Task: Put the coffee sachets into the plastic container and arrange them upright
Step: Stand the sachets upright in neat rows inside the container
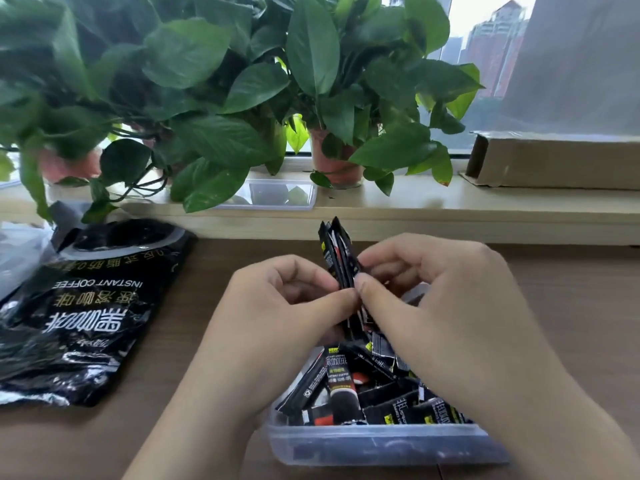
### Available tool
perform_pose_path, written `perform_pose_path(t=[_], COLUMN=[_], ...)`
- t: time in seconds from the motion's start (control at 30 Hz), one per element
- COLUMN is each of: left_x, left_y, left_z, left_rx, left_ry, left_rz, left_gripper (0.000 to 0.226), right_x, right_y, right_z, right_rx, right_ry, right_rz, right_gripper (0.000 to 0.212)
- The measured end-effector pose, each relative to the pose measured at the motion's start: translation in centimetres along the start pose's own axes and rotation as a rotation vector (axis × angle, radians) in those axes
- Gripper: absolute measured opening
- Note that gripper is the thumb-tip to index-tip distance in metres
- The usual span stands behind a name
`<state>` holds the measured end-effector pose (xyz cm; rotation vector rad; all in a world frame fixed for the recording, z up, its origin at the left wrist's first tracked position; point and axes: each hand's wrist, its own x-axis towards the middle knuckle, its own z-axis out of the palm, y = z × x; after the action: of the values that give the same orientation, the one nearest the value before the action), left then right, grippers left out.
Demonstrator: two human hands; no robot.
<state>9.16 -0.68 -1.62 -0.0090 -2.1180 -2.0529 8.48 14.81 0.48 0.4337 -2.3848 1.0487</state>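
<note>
Far to the left of the plastic container (381, 445), at the frame's edge, lies a crumpled clear plastic bag (17, 254). Nearer the container, though still well to its left, a large black instant coffee bag (86, 317) lies flat on the wooden table (571, 306), its opened top turned toward the window sill (450, 206). Beyond the container and to its left, leafy potted plants (207, 81) crowd the sill. A clear plastic lid or tray (277, 195) sits under their leaves; which of the two it is cannot be told.

Above the container's far end the left hand (277, 306) and the right hand (433, 296) meet. Each pinches the same small bundle of coffee sachets (337, 251) between thumb and curled fingers. The bundle stands upright, its top ends rising clear of the fingers and its lower ends reaching down toward the container; the hands hide whether they touch anything there.

Inside the container, loose sachets (363, 386) lie in a jumble, flat and tilted at many angles, one with its printed face up near the middle. The container itself stands on the table close to the person, and the right forearm crosses over its right side.

Beyond the container and to its right, a long cardboard box (554, 164) lies on the sill, with tall buildings (495, 46) showing through the window behind it.
</note>
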Motion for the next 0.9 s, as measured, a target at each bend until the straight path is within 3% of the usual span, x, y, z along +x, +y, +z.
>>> perform_pose_path(t=[0.17, 0.33, 0.63, 0.77, 0.9], left_x=[-0.3, -0.4, 0.1, 0.1, -0.2], left_y=[0.6, 1.1, 0.8, 0.7, 0.6], left_z=[-0.3, -0.6, -0.8, -0.9, -0.5], left_rx=[-0.18, -0.285, -0.27, -0.222, -0.158], left_ry=[-0.036, -0.026, 0.197, 0.192, 0.138], left_rz=[-0.064, -0.128, -0.065, -0.054, -0.015], left_gripper=[0.027, 0.019, 0.026, 0.044, 0.02], right_x=[-0.3, -0.4, -0.2, -0.4, -0.6], right_y=[-0.4, -0.4, 0.5, 0.6, 0.4], right_z=[-0.2, -0.3, -0.2, 0.1, 0.9], right_rx=[0.063, 0.095, 0.035, -0.037, -0.134], right_ry=[-0.138, -0.239, -0.234, -0.258, -0.178], right_rz=[-0.063, -0.158, -0.272, -0.254, -0.237], right_gripper=[0.018, 0.028, 0.03, 0.026, 0.011])
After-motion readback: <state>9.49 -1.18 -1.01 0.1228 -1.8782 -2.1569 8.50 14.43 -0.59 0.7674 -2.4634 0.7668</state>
